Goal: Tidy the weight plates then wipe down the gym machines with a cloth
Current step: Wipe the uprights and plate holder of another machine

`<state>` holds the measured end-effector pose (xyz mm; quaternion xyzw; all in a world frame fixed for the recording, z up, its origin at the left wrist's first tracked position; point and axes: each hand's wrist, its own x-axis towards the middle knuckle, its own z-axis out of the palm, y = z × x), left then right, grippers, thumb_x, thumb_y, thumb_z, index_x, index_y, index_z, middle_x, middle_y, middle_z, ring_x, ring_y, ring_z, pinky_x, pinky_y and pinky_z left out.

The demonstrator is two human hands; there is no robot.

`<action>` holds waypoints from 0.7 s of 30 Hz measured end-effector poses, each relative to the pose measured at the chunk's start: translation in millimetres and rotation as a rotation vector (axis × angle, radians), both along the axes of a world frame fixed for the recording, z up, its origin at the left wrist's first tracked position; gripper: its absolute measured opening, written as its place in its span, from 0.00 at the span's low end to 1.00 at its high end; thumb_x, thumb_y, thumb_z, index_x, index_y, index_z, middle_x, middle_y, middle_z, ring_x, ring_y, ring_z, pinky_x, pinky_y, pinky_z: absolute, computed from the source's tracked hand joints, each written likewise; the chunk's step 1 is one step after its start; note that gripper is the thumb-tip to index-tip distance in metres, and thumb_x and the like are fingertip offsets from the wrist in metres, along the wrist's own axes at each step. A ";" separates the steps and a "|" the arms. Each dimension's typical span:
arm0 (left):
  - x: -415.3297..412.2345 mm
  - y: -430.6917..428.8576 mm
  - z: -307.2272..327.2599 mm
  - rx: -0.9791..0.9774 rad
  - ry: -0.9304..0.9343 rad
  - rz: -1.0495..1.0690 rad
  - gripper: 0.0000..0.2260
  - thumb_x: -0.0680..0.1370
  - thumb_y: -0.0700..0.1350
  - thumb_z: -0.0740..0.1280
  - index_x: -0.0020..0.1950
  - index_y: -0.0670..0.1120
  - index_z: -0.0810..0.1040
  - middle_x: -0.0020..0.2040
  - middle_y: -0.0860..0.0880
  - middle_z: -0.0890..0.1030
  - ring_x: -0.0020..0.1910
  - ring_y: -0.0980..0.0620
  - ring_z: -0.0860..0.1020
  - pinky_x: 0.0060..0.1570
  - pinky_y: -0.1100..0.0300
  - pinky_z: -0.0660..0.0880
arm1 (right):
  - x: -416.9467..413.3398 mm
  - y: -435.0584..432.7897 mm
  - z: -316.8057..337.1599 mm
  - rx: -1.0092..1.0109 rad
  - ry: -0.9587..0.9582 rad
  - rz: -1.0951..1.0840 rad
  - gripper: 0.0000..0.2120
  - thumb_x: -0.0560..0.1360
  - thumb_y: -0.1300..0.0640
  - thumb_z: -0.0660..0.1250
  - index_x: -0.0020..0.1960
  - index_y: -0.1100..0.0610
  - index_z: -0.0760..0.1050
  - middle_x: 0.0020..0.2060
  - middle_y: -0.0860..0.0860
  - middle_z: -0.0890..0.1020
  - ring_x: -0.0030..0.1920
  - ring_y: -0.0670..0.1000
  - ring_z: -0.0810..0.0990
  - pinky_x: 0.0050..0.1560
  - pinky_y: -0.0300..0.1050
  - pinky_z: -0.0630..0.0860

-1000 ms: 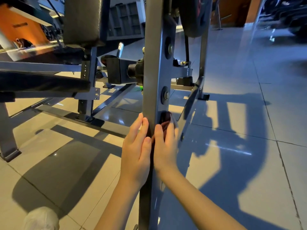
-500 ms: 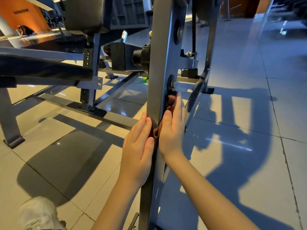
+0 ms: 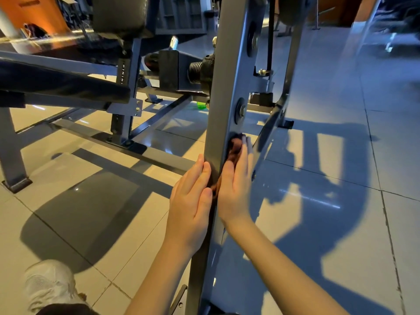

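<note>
The wiping part of the task is judged to be under way. A dark reddish cloth (image 3: pixel 234 148) is pressed against the right face of the grey upright post (image 3: pixel 223 87) of a gym machine, just below a large bolt (image 3: pixel 241 109) set in that face. It is held there by the right hand (image 3: pixel 234 189), whose fingers are laid straight and flat over it rather than curled round it. A fold of the cloth shows at the post's front edge, between the two hands. The left hand (image 3: pixel 193 201) is laid flat on the left face of the post, fingers straight and nothing gripped; whether any cloth lies under it cannot be told.

Only a short stretch of the post is covered by the cloth. The length above the bolt, the foot of the post, and the frame bar (image 3: pixel 145 153) and black pad (image 3: pixel 118 14) to the left of the post are judged to be left, though nothing shows which have been wiped. A dark round shape (image 3: pixel 289 10) is seen high up, right of the post. It cannot be told whether it is a weight plate, so the tidying step cannot be judged. A pale shoe (image 3: pixel 47 283) is seen low to the left of the post.
</note>
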<state>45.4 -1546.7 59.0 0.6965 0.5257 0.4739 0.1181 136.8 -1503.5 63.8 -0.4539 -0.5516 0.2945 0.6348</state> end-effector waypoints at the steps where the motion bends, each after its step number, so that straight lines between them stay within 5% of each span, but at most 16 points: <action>1: -1.5 0.1 0.7 0.007 0.010 -0.004 0.20 0.82 0.52 0.49 0.74 0.58 0.56 0.75 0.63 0.58 0.75 0.61 0.59 0.72 0.48 0.61 | -2.9 -13.8 -13.3 -0.031 -0.015 0.039 0.22 0.80 0.51 0.50 0.71 0.36 0.52 0.77 0.42 0.55 0.71 0.27 0.49 0.64 0.19 0.50; 5: -4.0 -1.6 0.5 0.009 0.042 0.009 0.20 0.82 0.52 0.49 0.74 0.56 0.55 0.74 0.65 0.57 0.75 0.61 0.58 0.73 0.47 0.61 | 2.4 -19.0 -30.6 -0.067 -0.091 0.062 0.21 0.80 0.51 0.50 0.71 0.37 0.53 0.77 0.46 0.57 0.71 0.28 0.52 0.64 0.20 0.51; 9: -4.6 -8.2 -7.5 -0.029 0.033 0.005 0.20 0.81 0.52 0.49 0.74 0.56 0.56 0.75 0.63 0.58 0.75 0.61 0.58 0.73 0.45 0.60 | 6.6 13.7 -3.0 -0.065 -0.004 -0.055 0.25 0.80 0.47 0.49 0.72 0.57 0.65 0.72 0.56 0.67 0.71 0.50 0.66 0.70 0.40 0.64; 11: -5.3 -9.8 -10.8 -0.028 0.010 -0.001 0.20 0.81 0.51 0.50 0.74 0.55 0.56 0.75 0.59 0.60 0.75 0.58 0.59 0.72 0.43 0.61 | -0.1 2.5 -11.2 -0.022 -0.006 -0.044 0.22 0.82 0.52 0.50 0.76 0.49 0.58 0.76 0.51 0.62 0.74 0.44 0.60 0.69 0.28 0.57; 14: -5.0 -8.8 -13.8 -0.014 -0.006 -0.003 0.20 0.82 0.50 0.50 0.75 0.54 0.56 0.76 0.55 0.61 0.75 0.56 0.60 0.70 0.41 0.63 | -9.1 -32.5 -47.9 -0.057 -0.034 0.037 0.24 0.81 0.55 0.51 0.75 0.41 0.51 0.78 0.46 0.57 0.76 0.38 0.53 0.68 0.24 0.51; 18: -2.9 -8.2 -17.2 -0.014 -0.002 0.020 0.20 0.82 0.50 0.49 0.75 0.54 0.56 0.76 0.58 0.59 0.75 0.59 0.59 0.71 0.42 0.62 | -2.6 -31.0 -52.8 -0.126 0.002 0.053 0.23 0.82 0.57 0.51 0.75 0.43 0.53 0.76 0.44 0.57 0.70 0.29 0.56 0.65 0.23 0.59; 20: -2.2 -10.4 -18.5 -0.022 -0.012 0.016 0.20 0.82 0.50 0.49 0.74 0.56 0.56 0.75 0.60 0.58 0.75 0.60 0.58 0.72 0.44 0.61 | 1.1 -13.9 -28.3 -0.112 0.034 -0.005 0.23 0.83 0.57 0.51 0.74 0.40 0.55 0.75 0.47 0.62 0.69 0.35 0.62 0.65 0.26 0.63; 21: -2.4 -12.3 -19.7 -0.031 -0.017 0.013 0.19 0.82 0.51 0.49 0.74 0.58 0.56 0.75 0.62 0.58 0.75 0.60 0.58 0.72 0.45 0.61 | 1.3 -6.2 -17.0 -0.109 0.048 -0.017 0.22 0.82 0.54 0.51 0.71 0.33 0.58 0.72 0.49 0.66 0.68 0.43 0.67 0.68 0.36 0.67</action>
